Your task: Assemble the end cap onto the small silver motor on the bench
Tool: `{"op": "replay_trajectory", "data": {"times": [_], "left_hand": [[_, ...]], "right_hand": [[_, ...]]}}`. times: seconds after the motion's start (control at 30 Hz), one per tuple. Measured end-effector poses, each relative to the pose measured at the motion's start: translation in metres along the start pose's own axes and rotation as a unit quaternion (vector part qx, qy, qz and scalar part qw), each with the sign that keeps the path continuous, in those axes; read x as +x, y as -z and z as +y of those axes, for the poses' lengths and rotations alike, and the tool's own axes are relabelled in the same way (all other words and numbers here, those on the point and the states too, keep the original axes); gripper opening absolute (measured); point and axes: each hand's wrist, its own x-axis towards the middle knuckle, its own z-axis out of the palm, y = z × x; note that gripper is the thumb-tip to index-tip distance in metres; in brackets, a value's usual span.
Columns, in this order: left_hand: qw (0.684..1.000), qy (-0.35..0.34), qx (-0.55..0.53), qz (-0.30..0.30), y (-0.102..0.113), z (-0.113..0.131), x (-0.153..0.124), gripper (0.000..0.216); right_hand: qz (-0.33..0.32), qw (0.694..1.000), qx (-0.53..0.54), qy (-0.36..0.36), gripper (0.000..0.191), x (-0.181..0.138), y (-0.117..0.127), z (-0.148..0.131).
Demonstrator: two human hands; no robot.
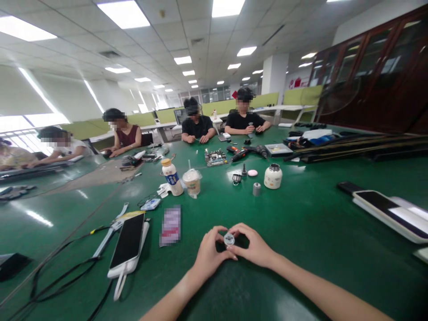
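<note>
Above the near part of the green table (301, 223), both hands meet around a small round metal part (229, 239). Its silver face, with a darker centre and small holes, points up toward me. My left hand (212, 249) grips it from the left with bent fingers and thumb. From the right, my right hand (252, 245) pinches the same part, its thumb close to the left thumb. A grey metal cylinder (257, 189) stands upright beyond the hands, and a small black fitting (244, 170) is behind it.
A cream bottle (273, 176), a lidded drink cup (192, 183) and a yellow-capped bottle (172, 178) stand ahead. At left lie a phone (127, 243) and cables. A circuit board (216, 157) and power drills (249, 153) lie farther back. Several people sit around the table.
</note>
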Motion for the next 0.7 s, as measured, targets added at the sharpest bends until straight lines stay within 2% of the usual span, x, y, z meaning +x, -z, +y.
{"op": "replay_trajectory", "data": {"times": [0.2,0.23,0.37,0.47,0.6,0.7], "left_hand": [[1.0,-0.023,0.02,0.003,-0.002,0.009,-0.012,0.077],[0.999,-0.035,0.021,0.005,0.0,0.011,-0.013,0.073],[0.994,-0.097,0.013,0.044,0.007,0.016,-0.016,0.028],[0.992,-0.11,0.014,0.061,0.006,0.02,-0.014,0.021],[0.993,-0.105,-0.008,0.049,0.002,0.032,-0.006,0.013],[0.992,-0.117,-0.016,0.044,0.01,0.038,0.01,0.008]], "right_hand": [[-0.011,0.999,-0.033,0.038,0.025,-0.009,-0.002,0.005],[-0.01,0.998,-0.04,0.043,0.024,-0.01,-0.002,0.005],[0.013,0.997,-0.054,0.045,0.025,-0.012,-0.005,0.008],[0.012,0.996,-0.081,0.033,0.022,-0.016,-0.004,0.01],[-0.001,0.992,-0.123,0.014,0.023,-0.021,-0.002,0.01],[0.003,0.99,-0.142,0.009,0.025,-0.023,0.001,0.008]]}}
